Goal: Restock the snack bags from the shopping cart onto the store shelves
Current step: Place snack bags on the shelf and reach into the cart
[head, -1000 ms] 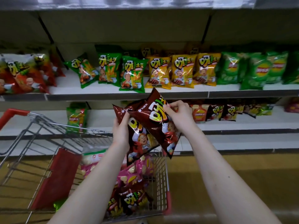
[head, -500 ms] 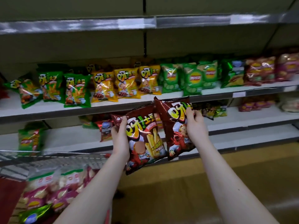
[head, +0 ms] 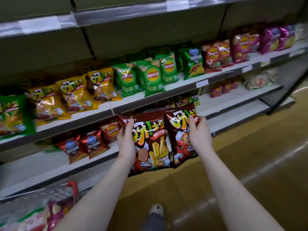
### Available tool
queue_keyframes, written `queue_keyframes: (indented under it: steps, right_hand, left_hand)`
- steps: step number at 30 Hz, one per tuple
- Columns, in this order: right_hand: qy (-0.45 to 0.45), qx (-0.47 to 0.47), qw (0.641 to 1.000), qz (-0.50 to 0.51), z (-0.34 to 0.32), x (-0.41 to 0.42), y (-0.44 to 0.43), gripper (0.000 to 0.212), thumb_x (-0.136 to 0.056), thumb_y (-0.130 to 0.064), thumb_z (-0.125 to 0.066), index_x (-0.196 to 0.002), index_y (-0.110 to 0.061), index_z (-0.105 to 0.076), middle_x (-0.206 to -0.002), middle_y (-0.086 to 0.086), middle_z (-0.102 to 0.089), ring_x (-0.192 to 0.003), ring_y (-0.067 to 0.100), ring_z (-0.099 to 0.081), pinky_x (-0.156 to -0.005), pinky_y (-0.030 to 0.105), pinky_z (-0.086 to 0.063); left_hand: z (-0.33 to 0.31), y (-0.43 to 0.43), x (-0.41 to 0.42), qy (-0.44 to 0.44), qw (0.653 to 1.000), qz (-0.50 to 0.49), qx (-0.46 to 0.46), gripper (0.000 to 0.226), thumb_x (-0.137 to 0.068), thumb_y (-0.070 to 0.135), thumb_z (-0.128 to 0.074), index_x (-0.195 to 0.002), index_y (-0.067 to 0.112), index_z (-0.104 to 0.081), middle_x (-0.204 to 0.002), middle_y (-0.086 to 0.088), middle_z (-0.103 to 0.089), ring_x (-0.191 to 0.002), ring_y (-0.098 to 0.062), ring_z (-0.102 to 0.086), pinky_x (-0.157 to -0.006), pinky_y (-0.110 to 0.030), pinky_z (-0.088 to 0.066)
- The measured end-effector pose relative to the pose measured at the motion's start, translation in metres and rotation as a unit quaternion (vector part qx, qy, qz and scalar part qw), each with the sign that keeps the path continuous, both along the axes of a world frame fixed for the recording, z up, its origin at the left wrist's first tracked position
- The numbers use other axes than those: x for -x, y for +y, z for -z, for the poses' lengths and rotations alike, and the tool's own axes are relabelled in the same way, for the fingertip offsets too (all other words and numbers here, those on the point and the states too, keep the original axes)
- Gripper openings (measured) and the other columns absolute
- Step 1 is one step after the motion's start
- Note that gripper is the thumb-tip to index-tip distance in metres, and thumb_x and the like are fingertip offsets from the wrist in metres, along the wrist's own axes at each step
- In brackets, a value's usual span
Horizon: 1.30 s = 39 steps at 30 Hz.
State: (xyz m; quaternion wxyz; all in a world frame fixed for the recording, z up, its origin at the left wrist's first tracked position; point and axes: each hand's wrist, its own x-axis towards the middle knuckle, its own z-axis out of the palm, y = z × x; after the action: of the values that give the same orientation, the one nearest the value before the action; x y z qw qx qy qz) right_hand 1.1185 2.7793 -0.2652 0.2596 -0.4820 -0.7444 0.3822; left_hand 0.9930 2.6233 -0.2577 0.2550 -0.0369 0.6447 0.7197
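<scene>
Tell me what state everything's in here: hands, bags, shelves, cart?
Left hand: grips the left brown bag.
Right hand: grips the right brown bag.
Left brown bag: upright, off the shelves.
Right brown bag: upright, off the shelves.
Yellow bags: standing on the middle shelf.
Green bags: standing on that shelf.
Red bags: leaning on the lower shelf.
Cart: blurred, holds bags.

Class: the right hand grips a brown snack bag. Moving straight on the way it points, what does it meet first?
Probably the dark bags on the lower shelf, since the right hand and its brown bag point up into that gap. Depth is unclear; the shelf edge above might come first.
</scene>
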Motion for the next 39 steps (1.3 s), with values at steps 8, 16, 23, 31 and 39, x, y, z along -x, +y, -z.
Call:
queue_keyframes:
  steps: [8, 16, 23, 31, 39]
  right_hand:
    - [0.076, 0.134, 0.988, -0.021, 0.034, 0.019, 0.079, 0.062, -0.077, -0.056, -0.067, -0.122, -0.025, -0.039, -0.116, -0.001, -0.061, -0.104, 0.018, -0.06, -0.084, 0.033, -0.048]
    - [0.051, 0.147, 0.986, -0.051, 0.062, 0.06, 0.149, 0.087, -0.066, -0.046, -0.08, -0.135, -0.015, -0.037, -0.112, -0.002, -0.06, -0.101, 0.016, -0.06, -0.083, 0.029, -0.048]
    - [0.038, 0.141, 0.988, -0.052, 0.083, 0.068, 0.223, 0.086, -0.066, -0.048, -0.081, -0.133, -0.017, -0.038, -0.114, 0.0, -0.06, -0.101, 0.017, -0.059, -0.079, 0.026, -0.045]
    - [-0.043, 0.149, 0.982, -0.109, 0.128, 0.06, 0.332, 0.087, -0.063, -0.047, -0.083, -0.131, -0.015, -0.038, -0.111, -0.004, -0.058, -0.098, 0.013, -0.055, -0.083, 0.029, -0.044]
    - [-0.097, 0.119, 0.979, -0.132, 0.217, 0.104, 0.413, 0.09, -0.06, -0.056, -0.081, -0.128, -0.014, -0.039, -0.113, 0.003, -0.062, -0.106, 0.026, -0.06, -0.093, 0.048, -0.049]
  left_hand:
    - [0.033, 0.089, 0.046, -0.02, 0.997, 0.079, 0.014, 0.095, -0.062, 0.073, -0.065, -0.137, 0.018, -0.047, -0.123, -0.005, -0.065, -0.109, -0.023, -0.063, -0.1, -0.044, -0.045]
    - [0.059, 0.157, 0.087, -0.066, 0.993, 0.094, 0.008, 0.099, -0.059, 0.068, -0.069, -0.14, 0.017, -0.044, -0.121, -0.007, -0.066, -0.105, -0.024, -0.066, -0.077, -0.034, -0.05]
    - [0.073, 0.22, 0.086, -0.036, 0.995, 0.097, 0.01, 0.042, -0.081, 0.051, -0.064, -0.116, 0.031, -0.053, -0.112, 0.0, -0.067, -0.103, -0.021, -0.065, -0.094, -0.043, -0.048]
    - [0.117, 0.302, 0.049, -0.018, 0.998, 0.041, 0.049, 0.008, -0.092, 0.033, -0.06, -0.096, 0.027, -0.058, -0.084, 0.018, -0.071, -0.084, 0.003, -0.065, -0.077, -0.015, -0.046]
    - [0.215, 0.376, 0.074, -0.012, 0.997, -0.01, 0.075, 0.018, -0.092, 0.03, -0.06, -0.109, 0.025, -0.058, -0.102, 0.005, -0.07, -0.091, -0.01, -0.068, -0.079, -0.031, -0.053]
